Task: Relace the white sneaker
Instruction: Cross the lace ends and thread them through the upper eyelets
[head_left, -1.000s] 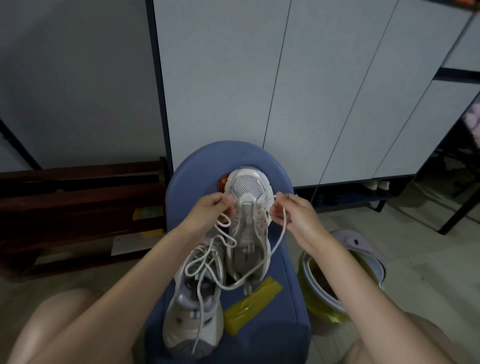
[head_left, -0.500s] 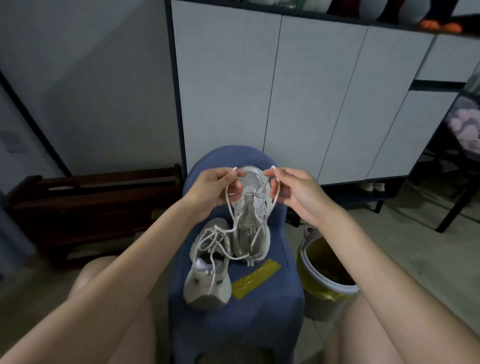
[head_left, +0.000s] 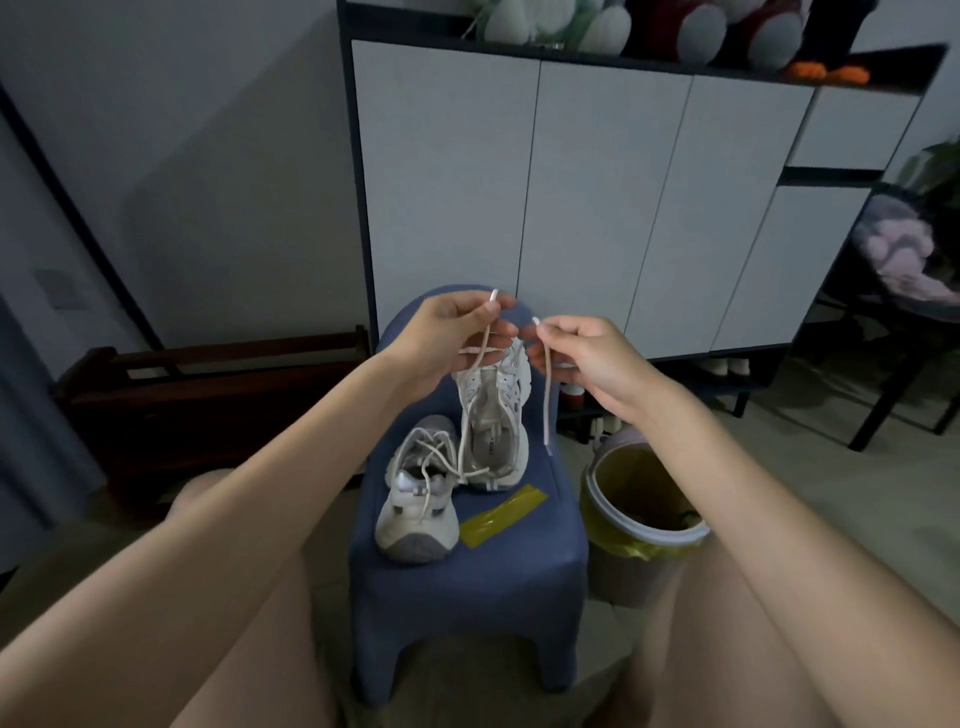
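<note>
Here, the white mesh-panelled sneaker (head_left: 492, 415) lies on the seat of a blue moulded plastic stool (head_left: 467, 582), toe pointing away from me, its tongue bare along most of its length. A white woven lace (head_left: 547, 400) runs up from it in two strands. My left hand (head_left: 452, 343) pinches one strand just below its plastic tip, and my right hand (head_left: 587, 358) pinches the other the same way; its loose tail hangs beside the shoe.

Just beside that shoe, nearer me, sits a second white sneaker with a grey rubber heel (head_left: 418, 499), laces slack and tangled. A strip of glossy yellow tape (head_left: 503, 516) lies flat on the seat by it. To the stool's right stands a round waste bin with a yellow liner (head_left: 641, 525) on the pale tiled floor (head_left: 810, 483). Behind is a tall cabinet with flat white doors in a dark frame (head_left: 597, 197), plush toys blurred on top, and a low dark wooden rack (head_left: 208, 395) against the grey wall.
</note>
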